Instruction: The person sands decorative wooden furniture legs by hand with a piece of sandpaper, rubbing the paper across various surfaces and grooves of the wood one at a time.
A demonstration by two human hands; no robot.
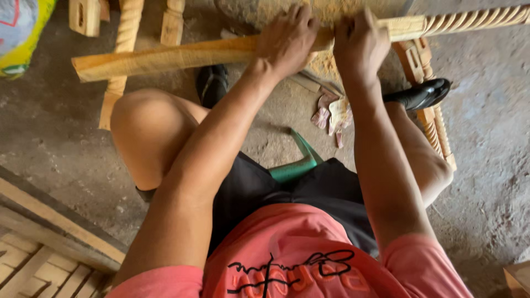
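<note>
Pink-red shirt [309,259] fills the bottom of the view, black shorts [309,193] just above it; person sits low w/ knees spread, bare left knee [146,132] up toward the long wooden piece [182,55].

That long wooden piece is the landmark: a pale carved leg or rail, lying roughly level across the top of the view, plain and squared at its left end, twisted rope-style turning [475,19] at its right end.

Left hand [287,38] sits on top of the piece near its middle, fingers together and curled over the far edge, clamped on the wood. Right hand [359,41] is just beside it to the right, fingers likewise wrapped over and gripping the same piece. Hands nearly touch; can't tell if anything small is held under the palms.

Sawdust [326,63] lies heaped just behind and under the piece, btw the two hands. Below the piece, black shoes: one [212,83] under its middle, one [419,94] under its right part. More turned wooden parts [130,27] lie beyond and under its left end, another [436,127] by the right shoe. Scraps of sandpaper or wood [331,116] on the concrete floor [486,138] below the right hand. Green stool edge [298,165] shows btw the thighs. Yellow-edged sack [22,33] far left of the piece; what's in it can't be told. Wooden lattice panel [38,270] at bottom left.
</note>
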